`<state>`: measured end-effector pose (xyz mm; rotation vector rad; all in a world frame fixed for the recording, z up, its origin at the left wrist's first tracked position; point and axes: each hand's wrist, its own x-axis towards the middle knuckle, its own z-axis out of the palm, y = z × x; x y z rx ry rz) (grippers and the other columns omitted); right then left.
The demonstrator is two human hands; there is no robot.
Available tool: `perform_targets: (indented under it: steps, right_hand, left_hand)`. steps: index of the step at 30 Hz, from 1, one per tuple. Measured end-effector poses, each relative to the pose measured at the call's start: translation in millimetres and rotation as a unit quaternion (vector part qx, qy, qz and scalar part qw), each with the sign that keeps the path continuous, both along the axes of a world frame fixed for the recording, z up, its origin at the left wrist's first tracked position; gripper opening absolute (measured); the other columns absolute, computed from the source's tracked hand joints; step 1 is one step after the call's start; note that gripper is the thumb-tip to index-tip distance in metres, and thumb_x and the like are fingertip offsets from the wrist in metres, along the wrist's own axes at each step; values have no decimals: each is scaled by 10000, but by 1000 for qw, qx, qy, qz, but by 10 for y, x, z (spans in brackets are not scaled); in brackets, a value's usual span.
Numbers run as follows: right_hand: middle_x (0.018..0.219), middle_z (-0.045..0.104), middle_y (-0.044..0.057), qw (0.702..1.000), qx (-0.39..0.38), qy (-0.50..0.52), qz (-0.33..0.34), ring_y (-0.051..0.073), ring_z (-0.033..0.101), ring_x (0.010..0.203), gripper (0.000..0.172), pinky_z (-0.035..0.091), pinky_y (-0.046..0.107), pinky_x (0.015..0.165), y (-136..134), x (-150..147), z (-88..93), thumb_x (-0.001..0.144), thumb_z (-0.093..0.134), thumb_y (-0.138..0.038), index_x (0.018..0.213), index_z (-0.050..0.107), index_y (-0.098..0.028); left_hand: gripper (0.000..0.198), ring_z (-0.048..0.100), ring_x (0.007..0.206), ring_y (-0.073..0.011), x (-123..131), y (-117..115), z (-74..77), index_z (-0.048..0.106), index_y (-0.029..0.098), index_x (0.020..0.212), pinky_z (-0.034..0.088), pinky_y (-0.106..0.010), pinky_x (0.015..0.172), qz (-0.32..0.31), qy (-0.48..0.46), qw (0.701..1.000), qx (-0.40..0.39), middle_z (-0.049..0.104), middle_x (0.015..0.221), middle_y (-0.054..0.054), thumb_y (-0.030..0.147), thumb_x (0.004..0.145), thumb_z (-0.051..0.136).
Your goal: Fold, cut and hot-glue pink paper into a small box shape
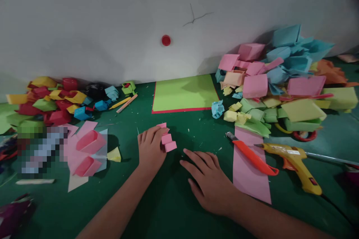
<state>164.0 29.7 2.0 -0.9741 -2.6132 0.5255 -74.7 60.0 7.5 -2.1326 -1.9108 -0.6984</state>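
My left hand rests on the green mat with its fingers curled around a small folded pink paper piece, pinching it at its left side. My right hand lies flat on the mat just right of it, fingers spread and pointing left toward the pink piece, holding nothing. A long pink paper strip lies right of my right hand. On that strip rests an orange utility knife.
A yellow glue gun lies right of the knife. A green sheet lies against the wall. Heaps of folded coloured paper sit at the right and left. Pink folded shapes lie at the left.
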Motion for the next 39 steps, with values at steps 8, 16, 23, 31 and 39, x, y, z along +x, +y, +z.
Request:
perform_targets:
  steps: [8,16,23,31,39]
  right_hand:
    - [1580,449,97,999,11,29,6,319,418,1354,441,364,566,1075,-24,43,-12,965,487,-199,1400,545,-241]
    - [1509,517,114,996,43,76,-13,319,446,1315,381,412,542,1014,-64,60,23,961,467,-145,1305,603,-233]
    - [1378,626,88,984,118,63,-121,291,536,1214,337,395,518,1060,57,415,228,974,480,-192,1271,633,-242]
    - [1252,679,177,932,140,-132,-306,375,539,1150,534,426,496,935,214,1063,22,931,522,-294,1432,507,-108]
    - [1097,745,117,933,148,-115,-306,330,555,1053,434,333,467,897,151,893,29,938,505,-191,1361,599,-180]
  left_hand:
    - [511,651,1127,-269,-471,120,72,628,282,1323,431,-418,895,-69,50,996,28,688,1263,-110,29,930,422]
    - [490,598,1236,-260,-668,128,242,609,216,1316,467,-419,987,-62,10,998,-18,647,1312,-125,48,935,351]
    - [344,635,1106,-273,-412,-95,241,653,174,1157,489,-435,930,-59,-39,997,10,690,1148,-125,107,941,394]
    - [258,629,1086,-198,1009,-807,110,645,190,1179,420,-378,890,-397,-5,913,-93,722,1195,-50,189,956,517]
    - [316,586,1125,-236,1537,-676,21,617,136,1247,374,-420,948,-457,65,880,-108,707,1172,-93,302,1000,511]
